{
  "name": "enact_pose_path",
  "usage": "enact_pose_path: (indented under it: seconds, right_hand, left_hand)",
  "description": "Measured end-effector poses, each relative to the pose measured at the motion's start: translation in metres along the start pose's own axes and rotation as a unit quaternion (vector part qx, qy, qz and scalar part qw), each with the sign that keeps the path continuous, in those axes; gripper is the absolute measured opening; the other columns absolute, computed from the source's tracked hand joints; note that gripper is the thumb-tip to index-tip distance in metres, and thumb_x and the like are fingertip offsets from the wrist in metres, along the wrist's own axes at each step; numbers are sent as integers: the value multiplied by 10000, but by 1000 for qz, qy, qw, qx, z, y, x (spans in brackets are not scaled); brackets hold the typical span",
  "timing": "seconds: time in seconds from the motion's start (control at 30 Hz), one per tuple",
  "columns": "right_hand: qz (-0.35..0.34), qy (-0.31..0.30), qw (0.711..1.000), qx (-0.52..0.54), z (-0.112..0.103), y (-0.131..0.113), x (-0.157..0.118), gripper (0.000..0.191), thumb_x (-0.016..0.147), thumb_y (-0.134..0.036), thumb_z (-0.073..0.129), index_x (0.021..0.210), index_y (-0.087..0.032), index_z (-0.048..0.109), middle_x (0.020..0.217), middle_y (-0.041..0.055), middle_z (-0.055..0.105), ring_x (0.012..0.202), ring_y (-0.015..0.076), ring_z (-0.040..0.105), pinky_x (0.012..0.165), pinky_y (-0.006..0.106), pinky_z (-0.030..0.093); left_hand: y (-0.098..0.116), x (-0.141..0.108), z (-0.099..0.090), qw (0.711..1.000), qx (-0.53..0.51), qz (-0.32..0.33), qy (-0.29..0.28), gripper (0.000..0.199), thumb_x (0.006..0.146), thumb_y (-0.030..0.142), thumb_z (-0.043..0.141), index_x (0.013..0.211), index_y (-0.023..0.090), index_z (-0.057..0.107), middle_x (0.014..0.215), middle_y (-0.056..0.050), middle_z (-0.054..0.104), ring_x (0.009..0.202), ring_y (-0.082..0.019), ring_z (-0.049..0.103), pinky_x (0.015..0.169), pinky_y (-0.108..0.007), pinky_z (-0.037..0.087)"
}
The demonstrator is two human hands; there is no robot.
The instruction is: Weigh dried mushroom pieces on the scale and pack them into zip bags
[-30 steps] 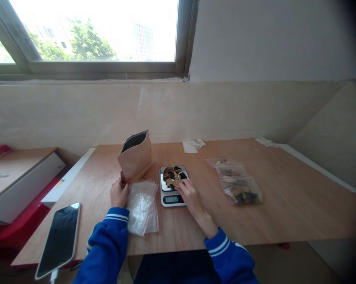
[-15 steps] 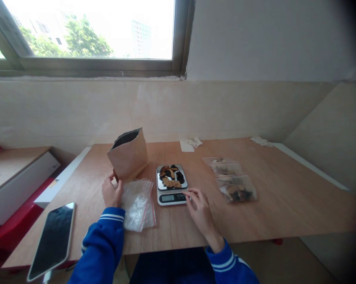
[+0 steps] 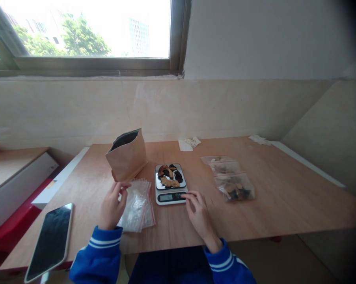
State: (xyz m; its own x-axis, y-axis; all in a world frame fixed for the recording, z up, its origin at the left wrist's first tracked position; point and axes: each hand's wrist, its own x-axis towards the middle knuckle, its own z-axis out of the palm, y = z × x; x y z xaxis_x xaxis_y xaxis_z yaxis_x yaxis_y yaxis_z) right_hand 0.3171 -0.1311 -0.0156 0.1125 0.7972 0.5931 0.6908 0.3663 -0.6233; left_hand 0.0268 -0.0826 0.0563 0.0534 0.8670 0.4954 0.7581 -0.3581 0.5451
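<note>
A digital kitchen scale (image 3: pixel 171 197) stands mid-table, its display too small to read. On its plate lie dried brown and black slices (image 3: pixel 170 183), perhaps dried mushrooms or herbs. My right hand (image 3: pixel 199 215) has its fingers stretched and loosely apart, fingertips at the buttons on the scale's right front corner. My left hand (image 3: pixel 112 205) hovers over the left edge of a stack of clear zip bags (image 3: pixel 136 207), fingers bent but apart, with nothing visible in them. Just beyond that hand an open brown paper pouch (image 3: pixel 129 157) stands upright; its contents are hidden.
To the right lie filled zip bags (image 3: pixel 235 187) with dried pieces inside. A phone (image 3: pixel 50 240) with a cable plugged in rests at the table's left front corner. Crumpled tissue (image 3: pixel 193 141) and white paper (image 3: pixel 185 146) are at the back edge, with more tissue (image 3: pixel 260 139) farther right.
My left hand has left the bottom of the paper pouch and come nearer, over the zip bags. My right hand stays at the scale's buttons. The view has shifted slightly.
</note>
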Motion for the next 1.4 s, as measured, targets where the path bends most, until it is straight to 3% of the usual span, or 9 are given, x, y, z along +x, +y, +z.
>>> enact_pose_path:
  seconds: [0.07,0.13,0.27,0.4,0.63,1.03,1.2,1.33,1.4]
  right_hand:
    - [-10,-1,1000,-3,-1,-6,11,266,907,-166,417,974,-234,665,1009,92,555,958,220,545,855,388,486]
    - [-17,-13,1000,-22,0,-15,28,260,911,-175,420,1001,-218,660,1006,94,556,962,223,532,873,396,464]
    - [-18,-72,991,-108,8,-41,69,215,897,-278,502,1026,-200,656,1036,102,549,969,245,501,882,407,426]
    - [-14,-146,965,-216,23,-64,96,241,854,-357,577,966,-160,659,1042,130,551,998,278,480,864,406,406]
    - [2,-193,927,-321,45,-80,98,220,830,-243,611,982,-88,645,1106,208,556,1026,307,464,851,423,380]
    - [-13,-165,949,-267,44,-84,102,143,870,-240,574,844,-176,699,993,136,588,972,283,473,785,396,353]
    - [29,-79,988,-128,10,-64,110,230,895,-367,543,788,-246,708,890,48,617,888,216,540,779,349,318]
    - [70,26,990,-121,-25,-14,104,387,904,-478,463,766,-207,703,800,45,616,726,181,550,759,344,317]
    - [91,42,985,-141,-38,16,95,446,903,-510,435,751,-179,693,763,58,596,671,178,532,699,329,331]
  left_hand:
    - [4,-10,3,997,-7,1,-71,200,877,290,424,928,237,611,928,-41,623,749,-183,594,694,-322,496]
    - [4,-20,10,995,-3,8,-104,201,877,318,446,956,246,616,947,-45,622,787,-194,601,727,-338,500]
    - [-1,-35,24,993,32,21,-112,228,857,350,496,1019,246,619,1007,-67,619,925,-248,589,837,-417,478]
    - [-6,-46,32,991,48,1,-121,264,866,346,489,1077,232,600,1077,-77,604,980,-259,564,880,-460,457]
    - [-9,-51,34,992,40,-14,-120,251,891,361,456,1056,234,596,1086,-71,602,1000,-252,549,903,-459,441]
    - [-10,-51,35,990,33,-24,-132,263,893,375,456,1067,230,590,1088,-70,598,1011,-253,533,911,-464,429]
    - [-12,-52,36,991,32,-17,-131,261,897,369,452,1075,232,587,1097,-67,595,1026,-249,530,921,-455,428]
    - [-13,-52,37,991,37,-15,-124,247,890,361,462,1055,237,598,1083,-64,601,1007,-251,541,906,-453,438]
    - [-14,-52,37,991,39,-12,-124,247,890,362,465,1057,239,597,1085,-63,600,1006,-250,542,907,-456,436]
